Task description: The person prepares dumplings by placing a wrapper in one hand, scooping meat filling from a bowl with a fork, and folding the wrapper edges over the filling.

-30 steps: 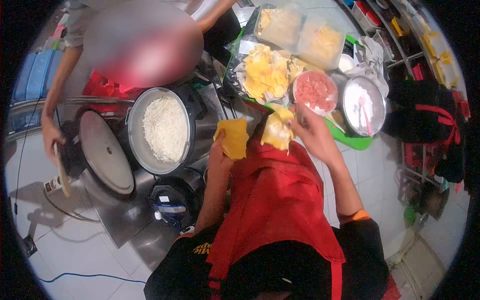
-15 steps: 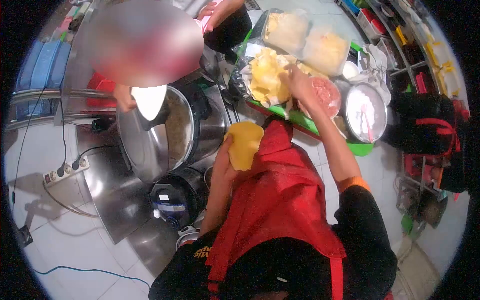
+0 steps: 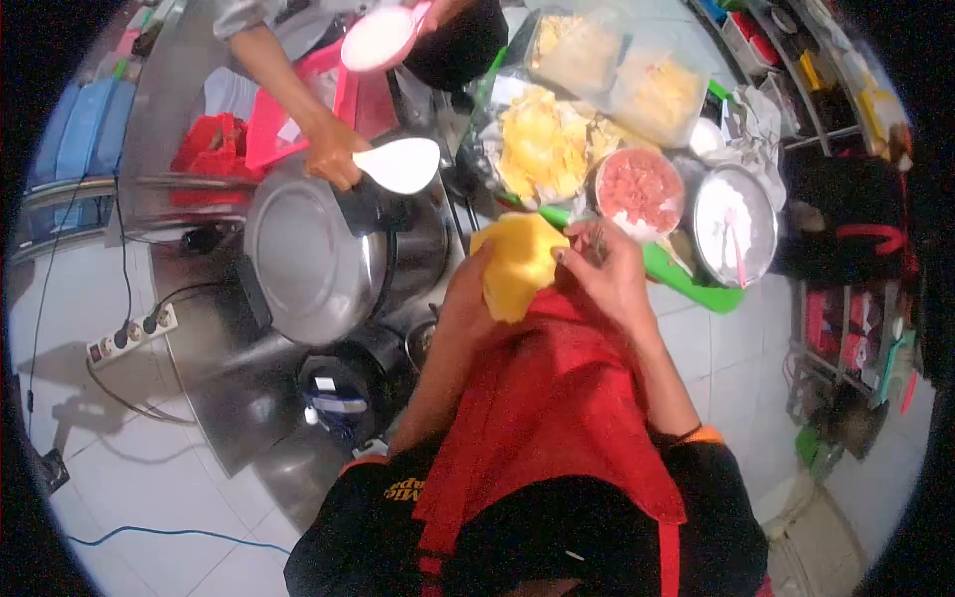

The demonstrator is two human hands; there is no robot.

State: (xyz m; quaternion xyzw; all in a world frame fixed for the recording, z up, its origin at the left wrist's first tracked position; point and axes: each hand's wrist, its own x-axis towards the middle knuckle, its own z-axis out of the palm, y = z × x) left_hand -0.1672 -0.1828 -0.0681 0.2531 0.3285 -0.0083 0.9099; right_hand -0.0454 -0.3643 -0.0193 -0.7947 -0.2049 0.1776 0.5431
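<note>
1. My left hand (image 3: 476, 298) is holding up a yellow wrapper (image 3: 517, 264), my fingers curled around its left side so the sheet is lying open on my palm, just in front of my red apron (image 3: 557, 398).
2. My right hand (image 3: 607, 274) is touching the wrapper's right edge, fingers pinched narrowly around a small utensil (too blurred to say exactly what it is).
3. The wrapper is hovering at the near edge of the green tray (image 3: 686, 279), not resting on anything.
4. On that tray, just beyond my hands, a bowl of pink minced filling (image 3: 639, 189) is sitting beside a heap of loose yellow wrappers (image 3: 542, 149); a metal bowl of white stuff (image 3: 734, 221) with a pink spoon in it is standing at the tray's right end.
5. Two plastic bags of more wrappers (image 3: 617, 70) are lying at the tray's far side.
6. To my left, another person's hand (image 3: 333, 159) is gripping a white rice paddle (image 3: 398, 164) over the closed silver lid of a large cooker (image 3: 308, 259).
</note>
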